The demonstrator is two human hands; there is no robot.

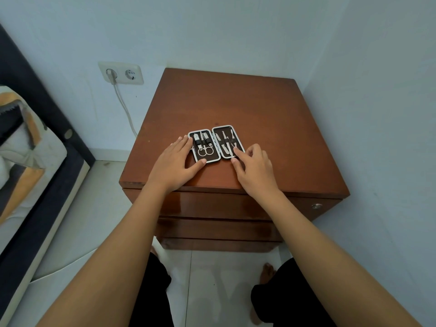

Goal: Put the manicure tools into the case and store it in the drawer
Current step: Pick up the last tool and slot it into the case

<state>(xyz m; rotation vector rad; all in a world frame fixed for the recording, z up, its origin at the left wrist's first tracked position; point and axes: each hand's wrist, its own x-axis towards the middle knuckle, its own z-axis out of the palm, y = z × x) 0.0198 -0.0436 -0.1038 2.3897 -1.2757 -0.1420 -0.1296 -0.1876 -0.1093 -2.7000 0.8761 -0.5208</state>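
Note:
A small dark manicure case (pixel 215 143) lies spread wide on the brown nightstand top (pixel 236 107). Its left half holds a nail clipper and small scissors (pixel 205 151) under elastic bands; its right half holds several thin metal tools (pixel 227 141). My left hand (pixel 177 161) rests flat against the case's left edge, fingers spread, thumb at its lower corner. My right hand (pixel 253 165) sits at the case's lower right corner, its fingertips touching the right half. The nightstand's top drawer (pixel 212 205) below is closed.
The nightstand stands in a corner against pale walls. A wall socket (pixel 121 73) with a white cable plugged in is to the left. A bed with a dark frame (pixel 47 138) runs along the left. My legs and bare feet are on the white tile floor.

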